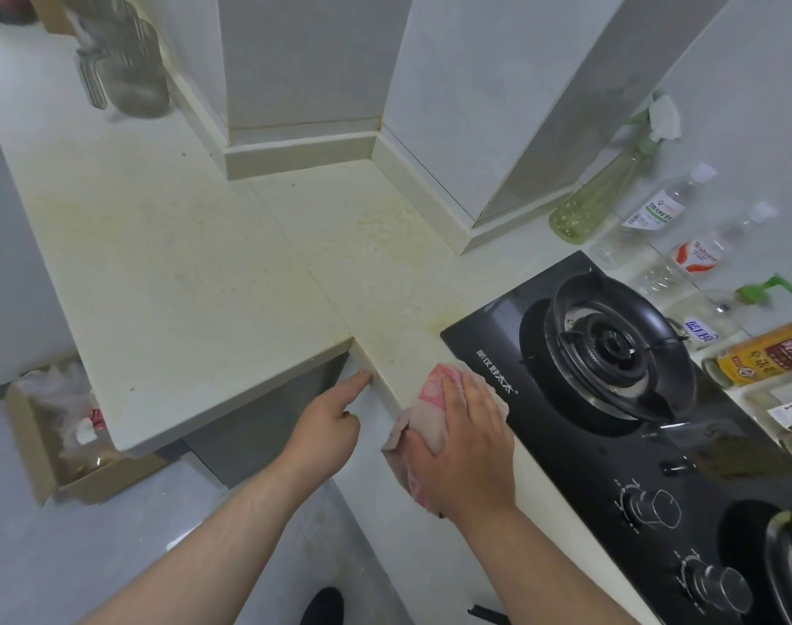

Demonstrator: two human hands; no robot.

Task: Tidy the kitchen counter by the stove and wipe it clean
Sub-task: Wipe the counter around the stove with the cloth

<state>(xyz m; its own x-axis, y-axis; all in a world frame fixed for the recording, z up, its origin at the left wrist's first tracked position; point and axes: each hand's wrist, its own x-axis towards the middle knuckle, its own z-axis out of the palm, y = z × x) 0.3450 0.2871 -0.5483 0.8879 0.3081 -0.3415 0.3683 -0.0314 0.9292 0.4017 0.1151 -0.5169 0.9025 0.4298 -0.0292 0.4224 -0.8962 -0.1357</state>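
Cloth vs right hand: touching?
Touching. The head view shows the right hand lying on top of the cloth, thumb wrapped round its side, no gap, at the counter edge.

Bare counter beside stove.

Counter: pale stone-look slab, matt, smooth, yellowish stains. Stove top: black glass, glossy, reflective. Burner ring: dark matt metal. Knob: shiny. Cloth: soft pink-beige fabric, crumpled. Spray bottle: clear greenish plastic. Box: brown cardboard, matt.
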